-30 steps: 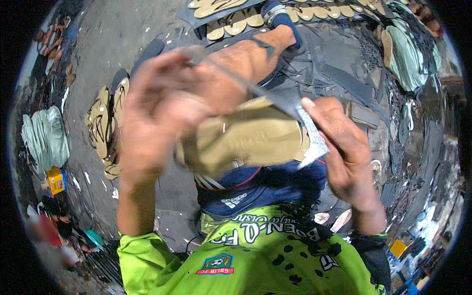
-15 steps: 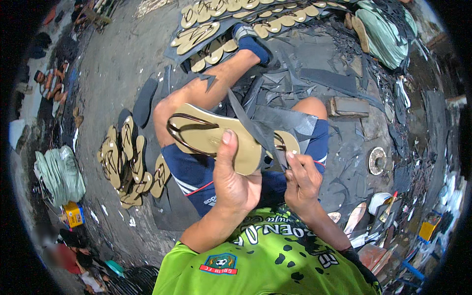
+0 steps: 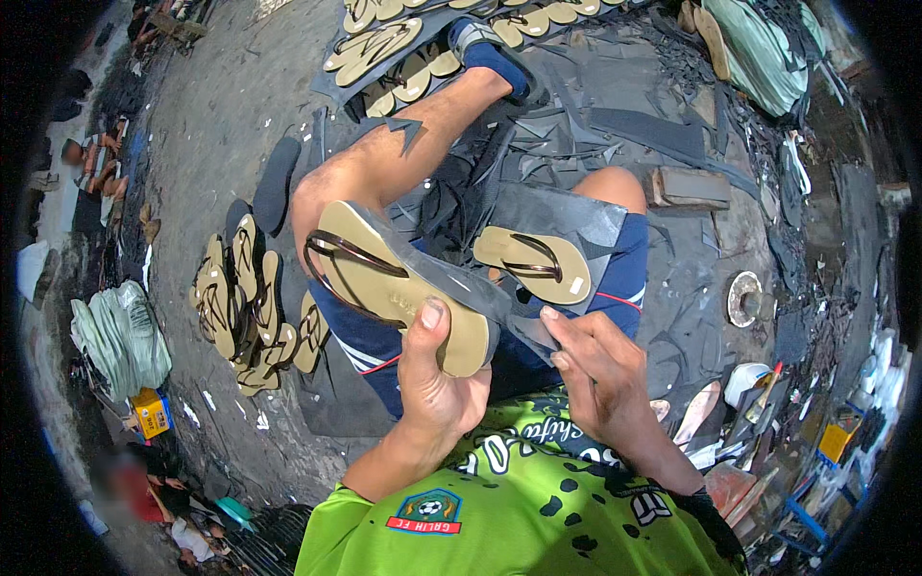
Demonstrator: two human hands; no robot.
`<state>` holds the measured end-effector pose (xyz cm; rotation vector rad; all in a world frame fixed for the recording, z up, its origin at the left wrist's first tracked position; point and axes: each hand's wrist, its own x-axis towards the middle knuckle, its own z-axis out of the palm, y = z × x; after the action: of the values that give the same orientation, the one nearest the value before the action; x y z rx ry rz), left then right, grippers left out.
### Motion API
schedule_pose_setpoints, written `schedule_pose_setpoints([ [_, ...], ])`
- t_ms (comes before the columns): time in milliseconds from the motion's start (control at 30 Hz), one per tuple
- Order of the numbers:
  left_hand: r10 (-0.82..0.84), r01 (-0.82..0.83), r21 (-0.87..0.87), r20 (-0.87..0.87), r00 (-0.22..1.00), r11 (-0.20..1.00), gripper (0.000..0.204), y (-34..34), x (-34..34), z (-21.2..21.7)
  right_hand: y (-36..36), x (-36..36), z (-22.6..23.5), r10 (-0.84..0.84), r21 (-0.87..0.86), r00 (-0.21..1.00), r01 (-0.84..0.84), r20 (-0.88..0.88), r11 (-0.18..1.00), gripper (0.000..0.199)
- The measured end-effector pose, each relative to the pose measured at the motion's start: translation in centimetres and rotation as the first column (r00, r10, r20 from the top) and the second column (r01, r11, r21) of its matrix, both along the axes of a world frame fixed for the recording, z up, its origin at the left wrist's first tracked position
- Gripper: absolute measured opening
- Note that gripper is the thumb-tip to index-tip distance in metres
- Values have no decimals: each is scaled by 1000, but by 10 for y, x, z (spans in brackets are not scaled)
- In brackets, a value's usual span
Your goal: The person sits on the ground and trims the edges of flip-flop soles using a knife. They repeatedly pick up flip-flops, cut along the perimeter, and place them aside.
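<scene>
My left hand (image 3: 437,374) grips a tan flip-flop (image 3: 375,278) with dark brown straps, thumb flat on its footbed, sole tilted. A grey rubber strip (image 3: 471,286) runs along the sole's far right edge. Its near end is pinched in the fingers of my right hand (image 3: 600,370); whether the strip is still joined to the sole I cannot tell. A second tan flip-flop (image 3: 499,248) lies on a grey rubber sheet (image 3: 595,223) across my right thigh, just beyond my right hand.
Finished-looking flip-flops (image 3: 240,307) are heaped at left, beside a dark sole (image 3: 279,187). More flip-flops (image 3: 384,48) stand in rows at the far side. Rubber scraps (image 3: 557,144) litter the ground ahead. At right are a block (image 3: 690,187) and a round metal piece (image 3: 744,298).
The held flip-flop has moved left and nearer to me, and its sole edge shows more. My right hand has drawn nearer with the strip, uncovering the second flip-flop.
</scene>
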<state>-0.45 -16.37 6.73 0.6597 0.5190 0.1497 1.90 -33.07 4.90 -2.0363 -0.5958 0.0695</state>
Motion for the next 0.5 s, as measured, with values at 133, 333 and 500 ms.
schedule_pose_setpoints([
  [133,38,-32,46,-157,987,998,36,-10,-8,-12,4,8,13,15,-43,998,-17,-53,999,46],
  [333,-67,57,-95,-108,992,994,28,1,-28,-21,-18,-1,14,152,-19,964,-160,-217,987,42],
  [500,-29,23,-80,-74,997,997,23,0,-29,-28,-15,-3,8,135,-45,963,-149,-232,988,40],
])
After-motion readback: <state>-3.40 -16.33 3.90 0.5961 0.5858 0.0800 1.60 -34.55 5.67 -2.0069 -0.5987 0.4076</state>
